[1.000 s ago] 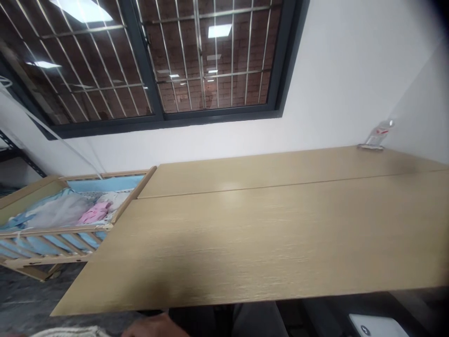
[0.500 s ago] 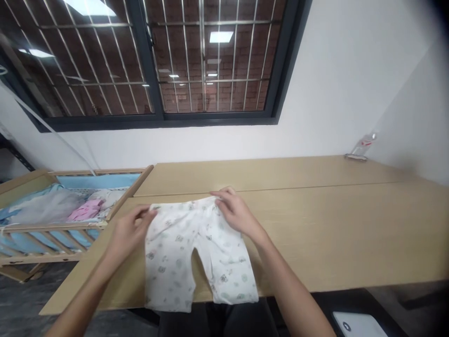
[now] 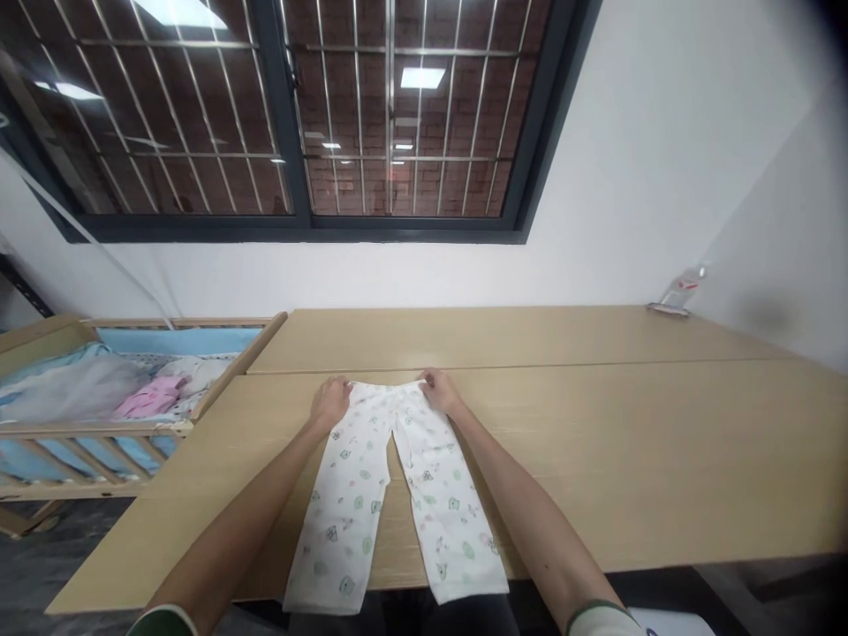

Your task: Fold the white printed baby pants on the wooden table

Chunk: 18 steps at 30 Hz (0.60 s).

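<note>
A pair of small white pants [image 3: 354, 495] with green and grey prints lies stretched out on the wooden table [image 3: 609, 442]. Its waistband points away from me, and both leg ends hang past the table's near edge. My left hand [image 3: 331, 402] is closed on the left corner of the waistband. At the right corner, my right hand [image 3: 438, 389] pinches the cloth between thumb and fingers. The legs are spread slightly, with bare tabletop showing between them.
On the left stands a wooden crib [image 3: 99, 433] with blue lining, holding a pink cloth [image 3: 151, 397] and pale bedding. A clear bottle [image 3: 682, 287] lies tilted at the table's far right corner. A barred window [image 3: 404, 132] is in the wall ahead.
Both hands have moved farther from me, the left one also to the right. The pants are drawn out longer and straighter, and the waistband is narrower between my hands.
</note>
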### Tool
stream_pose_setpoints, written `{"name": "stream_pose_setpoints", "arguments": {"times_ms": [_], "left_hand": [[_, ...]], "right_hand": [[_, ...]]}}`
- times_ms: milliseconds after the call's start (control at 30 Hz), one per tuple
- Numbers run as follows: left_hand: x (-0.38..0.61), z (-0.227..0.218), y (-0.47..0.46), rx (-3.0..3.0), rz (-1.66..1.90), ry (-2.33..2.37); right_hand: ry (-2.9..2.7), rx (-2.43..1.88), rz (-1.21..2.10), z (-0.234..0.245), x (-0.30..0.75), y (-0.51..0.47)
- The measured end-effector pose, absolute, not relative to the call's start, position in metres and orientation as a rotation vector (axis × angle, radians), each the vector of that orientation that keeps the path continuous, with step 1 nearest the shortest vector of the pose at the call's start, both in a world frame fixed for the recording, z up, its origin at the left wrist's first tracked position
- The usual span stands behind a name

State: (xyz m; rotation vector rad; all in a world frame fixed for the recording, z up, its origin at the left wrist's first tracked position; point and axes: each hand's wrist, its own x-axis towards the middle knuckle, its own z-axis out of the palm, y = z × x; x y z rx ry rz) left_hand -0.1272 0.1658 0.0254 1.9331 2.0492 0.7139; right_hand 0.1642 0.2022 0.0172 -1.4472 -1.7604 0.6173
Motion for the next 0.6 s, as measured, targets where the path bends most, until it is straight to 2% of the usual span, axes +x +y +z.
{"name": "stream_pose_setpoints", "arguments": {"times_ms": [200, 400, 600], "left_hand": [[-0.123, 0.024, 0.183, 1.869, 0.596, 2.189], [-0.114, 0.047, 0.175, 1.894, 0.598, 2.218], [-0.074, 0.078, 0.112, 2.119, 0.656, 2.039]], "right_hand": [[-1.701, -1.544, 0.633, 0.014, 0.158, 0.235], [-1.641, -1.591, 0.773, 0.02, 0.158, 0.244], [-1.603, -1.529, 0.898, 0.029, 0.17, 0.242]]}}
